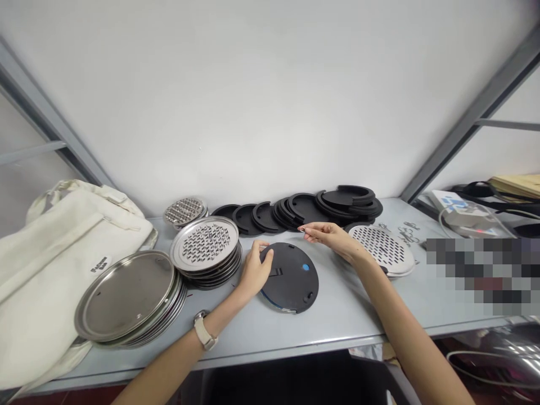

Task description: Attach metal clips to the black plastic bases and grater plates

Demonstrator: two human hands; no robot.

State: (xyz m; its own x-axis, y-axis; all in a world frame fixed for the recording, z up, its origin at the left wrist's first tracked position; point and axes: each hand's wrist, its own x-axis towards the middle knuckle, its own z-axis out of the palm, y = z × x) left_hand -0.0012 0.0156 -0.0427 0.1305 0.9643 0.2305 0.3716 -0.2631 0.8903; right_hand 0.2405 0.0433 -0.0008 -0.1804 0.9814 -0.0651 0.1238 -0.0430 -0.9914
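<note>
My left hand grips the left edge of a round black disc, thumb on top. The disc carries a blue dot, a small slot and a knob, and lies on or just above the grey table. Beyond its right side my right hand pinches a small shiny metal piece, too small to make out fully. Several small wire clips are scattered to the right, behind a perforated metal grater disc. Left of my left hand stands a stack of round grater plates.
Smooth metal discs are stacked at the left, against a cream bag. A smaller grater stack and several black round holders line the wall. A white box and cables lie at the right, near the metal frame.
</note>
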